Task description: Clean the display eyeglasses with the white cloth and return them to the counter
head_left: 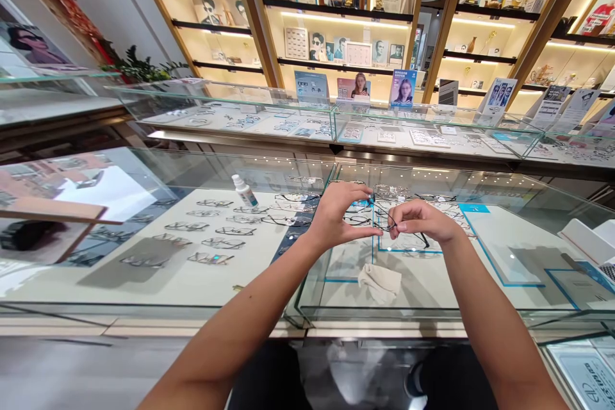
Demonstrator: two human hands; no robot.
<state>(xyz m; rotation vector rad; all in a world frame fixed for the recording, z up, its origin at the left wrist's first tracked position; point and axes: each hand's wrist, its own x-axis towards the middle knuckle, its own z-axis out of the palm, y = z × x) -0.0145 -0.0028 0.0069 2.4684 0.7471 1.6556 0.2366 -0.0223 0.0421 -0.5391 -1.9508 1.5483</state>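
Note:
Dark thin-framed eyeglasses (383,214) are held between my two hands above the glass display case. My left hand (340,214) grips one side of the frame, thumb and fingers on its edges. My right hand (419,219) has its fingers closed on the other side, near the lower rim, and a dark temple arm sticks out beneath it. Below, a crumpled pale cloth (379,283) lies on the glass top. A white spray bottle (245,191) stands farther left on the case.
Rows of eyeglasses (223,243) lie inside the glass case (307,295). A white box-like object (589,240) sits at the right. Behind runs another glass counter (331,116) with upright cards, and lit shelves (339,15) stand beyond.

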